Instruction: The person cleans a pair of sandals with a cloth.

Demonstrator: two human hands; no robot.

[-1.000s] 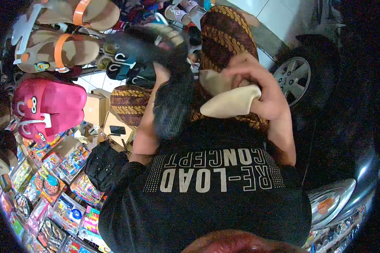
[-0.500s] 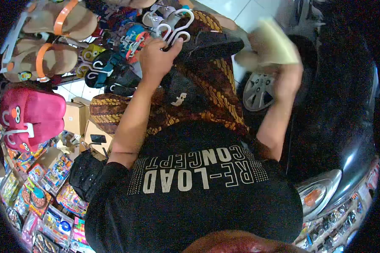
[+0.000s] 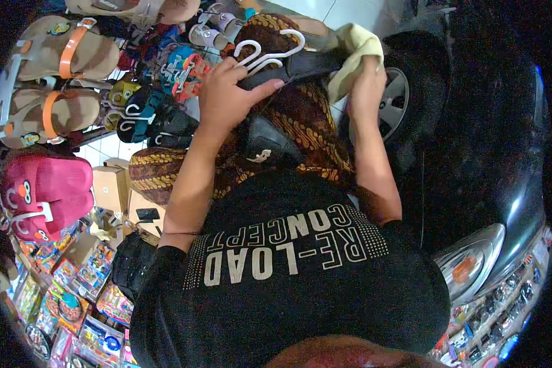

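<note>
My left hand grips black sandals at their near end, its thumb stretched along them. A white plastic shoe hanger with curled hooks sticks up beside my fingers. My right hand is closed on a pale yellow cloth, which lies against the far end of the sandals and hides part of them. Below the sandals is brown patterned batik fabric over my lap, with a dark piece bearing a small light emblem on it.
Tan sandals with orange straps hang at the left, above pink clogs. Cardboard boxes and packaged toys are at the lower left. A black car with its wheel stands close on my right.
My right hand has come left and inward, bringing the cloth against the sandals. The sandals and hanger have turned and shifted slightly in my left hand.
</note>
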